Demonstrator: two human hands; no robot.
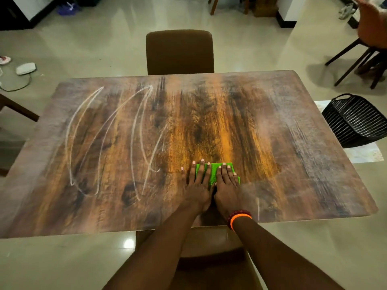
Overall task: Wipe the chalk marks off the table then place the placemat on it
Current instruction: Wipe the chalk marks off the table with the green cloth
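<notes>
I am looking down on the wood-grain bench (272,130), which is filling most of my view, its near edge running along six o'clock. White chalk marks (109,141) are looping in long strokes across its left half, from about ten o'clock down to eight o'clock of the bench top. A brown chair (180,52) is standing tucked in at the far edge, at twelve o'clock. A black slatted basket (356,122) is sitting on the floor off the bench's right side, at three o'clock, on a pale sheet (364,153) that could be the placemat, though I cannot tell. Another chair with an orange seat (370,32) is standing at two o'clock, well apart from the bench. A green cloth (211,171) is lying flat on the bench just right of the chalk loops, towards six o'clock. My left hand (196,183) is pressing down on the cloth's left part with fingers straight and spread, some fingertips reaching past it onto the wood. My right hand (227,185) is lying just beside it, touching it, fingers straight and flat over the cloth's right part. An orange band and dark red beads (239,216) are circling the right wrist.
</notes>
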